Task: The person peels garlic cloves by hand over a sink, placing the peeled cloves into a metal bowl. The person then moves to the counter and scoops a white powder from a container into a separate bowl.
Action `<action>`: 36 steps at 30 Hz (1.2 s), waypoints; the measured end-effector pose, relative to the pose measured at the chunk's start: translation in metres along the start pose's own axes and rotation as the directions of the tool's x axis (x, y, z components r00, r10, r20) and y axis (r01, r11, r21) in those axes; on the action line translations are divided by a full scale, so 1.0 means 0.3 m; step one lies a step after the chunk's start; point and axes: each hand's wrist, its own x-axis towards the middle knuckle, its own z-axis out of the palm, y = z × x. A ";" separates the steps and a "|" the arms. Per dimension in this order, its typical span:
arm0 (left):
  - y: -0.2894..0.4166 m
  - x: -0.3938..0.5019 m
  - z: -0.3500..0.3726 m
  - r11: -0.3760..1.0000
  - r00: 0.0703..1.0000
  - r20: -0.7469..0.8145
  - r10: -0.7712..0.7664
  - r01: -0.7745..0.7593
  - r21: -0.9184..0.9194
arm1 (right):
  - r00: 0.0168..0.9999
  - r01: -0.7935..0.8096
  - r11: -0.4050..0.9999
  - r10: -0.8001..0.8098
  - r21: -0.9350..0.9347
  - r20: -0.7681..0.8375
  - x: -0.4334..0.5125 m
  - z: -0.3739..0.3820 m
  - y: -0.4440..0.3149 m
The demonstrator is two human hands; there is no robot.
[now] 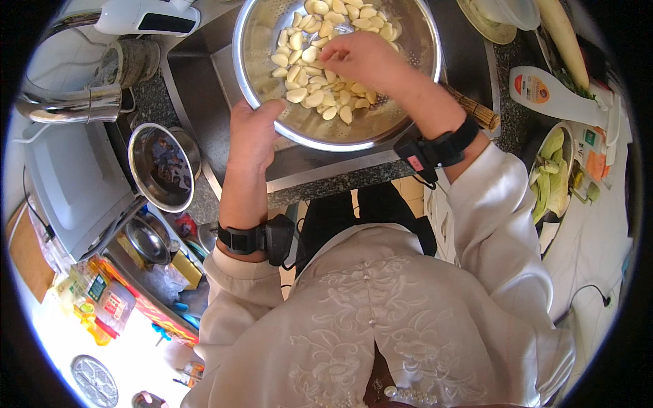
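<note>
Many peeled garlic cloves (316, 97) lie in a large stainless steel colander (357, 135) above the sink (204, 76). My left hand (253, 130) grips the colander's near left rim, with the thumb over the edge. Over the cloves is my right hand (365, 61), its fingers curled at the garlic. Whether a clove is between those fingertips cannot be made out. Each forearm wears a black strap with a small device.
A steel bowl (160, 168) with dark pieces in liquid stands left of the sink. The faucet (92, 104) is at far left. Right of the sink are a bamboo brush (474, 108), a white bottle (553, 97), a daikon radish (566, 41) and a bowl of green leaves (553, 173).
</note>
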 end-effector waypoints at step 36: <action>0.004 0.031 0.000 0.998 0.999 0.006 0.037 -0.037 -0.041 | 0.938 -0.329 0.847 0.346 0.417 0.037 -0.064 -0.240 0.118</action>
